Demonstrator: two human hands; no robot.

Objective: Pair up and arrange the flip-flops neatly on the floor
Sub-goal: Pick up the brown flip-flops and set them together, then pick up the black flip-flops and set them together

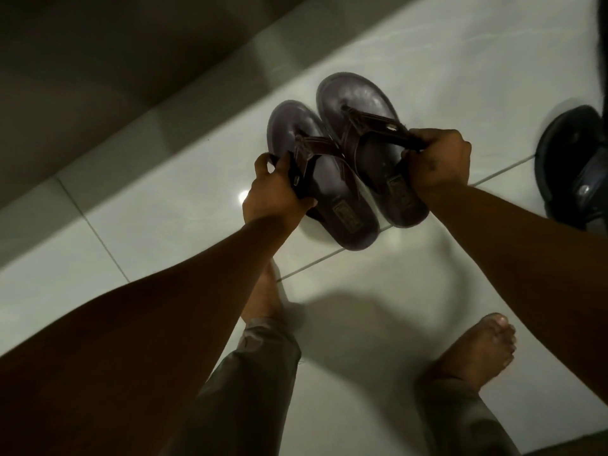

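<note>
Two dark purple-brown flip-flops lie side by side on the white tiled floor, toes pointing away from me. My left hand (274,192) grips the outer strap of the left flip-flop (332,205). My right hand (437,162) is closed on the outer strap of the right flip-flop (358,103). Their inner edges touch or nearly touch. Whether the soles rest flat on the tiles or are slightly lifted I cannot tell.
A black sandal (572,166) lies at the right edge of the floor. A grey wall and skirting (98,93) run diagonally behind the pair. My bare feet (480,350) stand on the tiles (362,324) just in front of the flip-flops.
</note>
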